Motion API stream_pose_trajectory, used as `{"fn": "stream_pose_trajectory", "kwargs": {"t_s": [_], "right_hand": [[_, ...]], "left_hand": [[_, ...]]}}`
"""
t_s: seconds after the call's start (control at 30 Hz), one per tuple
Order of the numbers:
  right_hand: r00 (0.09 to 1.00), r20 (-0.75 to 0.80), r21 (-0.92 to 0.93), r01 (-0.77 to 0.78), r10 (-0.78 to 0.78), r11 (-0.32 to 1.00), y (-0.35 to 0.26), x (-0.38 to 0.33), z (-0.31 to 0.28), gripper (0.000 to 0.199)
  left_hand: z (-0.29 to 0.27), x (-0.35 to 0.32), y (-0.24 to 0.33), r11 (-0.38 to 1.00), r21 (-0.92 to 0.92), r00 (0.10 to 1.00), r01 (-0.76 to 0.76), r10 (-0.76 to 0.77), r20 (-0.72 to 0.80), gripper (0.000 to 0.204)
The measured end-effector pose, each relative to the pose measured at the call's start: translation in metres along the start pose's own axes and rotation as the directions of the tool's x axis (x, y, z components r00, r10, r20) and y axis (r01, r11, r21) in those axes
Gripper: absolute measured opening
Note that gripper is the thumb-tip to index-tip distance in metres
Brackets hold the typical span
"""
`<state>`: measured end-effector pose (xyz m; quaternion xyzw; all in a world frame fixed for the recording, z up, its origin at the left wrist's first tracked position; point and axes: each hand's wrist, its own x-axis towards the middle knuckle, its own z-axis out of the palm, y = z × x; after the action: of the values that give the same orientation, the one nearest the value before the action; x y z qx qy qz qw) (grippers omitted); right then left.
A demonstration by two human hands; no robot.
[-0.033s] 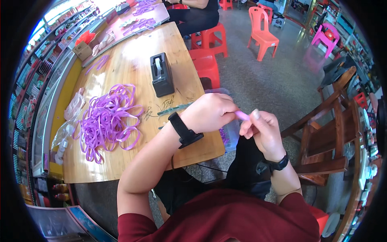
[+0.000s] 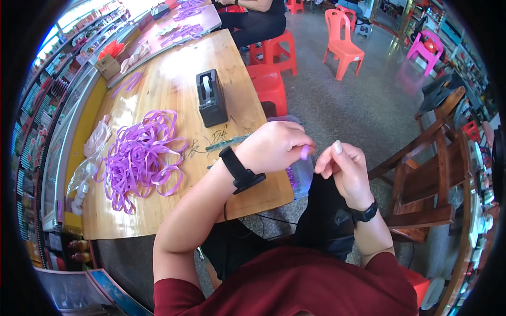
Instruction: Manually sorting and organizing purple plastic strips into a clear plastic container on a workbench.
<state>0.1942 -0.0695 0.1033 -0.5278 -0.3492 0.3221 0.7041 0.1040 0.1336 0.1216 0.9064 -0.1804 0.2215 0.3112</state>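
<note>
My left hand (image 2: 276,146), with a black watch on its wrist, is closed in a pinch past the table's right edge. A short end of purple ribbon (image 2: 304,152) sticks out from its fingertips. Just to the right, apart from the ribbon, my right hand (image 2: 345,171) has its fingers curled and thumb raised; what they hold, if anything, is hidden. A large tangled pile of purple ribbon (image 2: 138,158) lies on the wooden table (image 2: 163,89). Beyond my left hand stands a black tape dispenser (image 2: 212,100) with a roll in it.
A clear plastic bin (image 2: 301,181) with purple pieces sits below my hands, beside the table. Red stools (image 2: 266,87) line the table's right side. A wooden chair (image 2: 427,181) stands at right. Another person (image 2: 253,23) sits at the far end, near more ribbon (image 2: 182,34).
My right hand has come off the purple ribbon, leaving a small gap between the hands. The ribbon end now hangs down from my left fingertips.
</note>
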Motion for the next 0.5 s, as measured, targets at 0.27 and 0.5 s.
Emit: {"fn": "stream_pose_trajectory", "kwargs": {"t_s": [0.27, 0.5], "right_hand": [[0.995, 0.034, -0.621, 0.098, -0.099, 0.777, 0.007, 0.034, -0.004, 0.020], [0.900, 0.341, -0.601, 0.432, -0.273, 0.673, 0.020, 0.081, -0.013, 0.017]], "left_hand": [[-0.018, 0.005, 0.006, 1.000, 0.001, 1.000, 0.007, -0.007, 0.008, 0.022], [-0.016, 0.007, 0.004, 0.996, 0.069, 0.998, 0.049, -0.046, -0.054, 0.023]]}}
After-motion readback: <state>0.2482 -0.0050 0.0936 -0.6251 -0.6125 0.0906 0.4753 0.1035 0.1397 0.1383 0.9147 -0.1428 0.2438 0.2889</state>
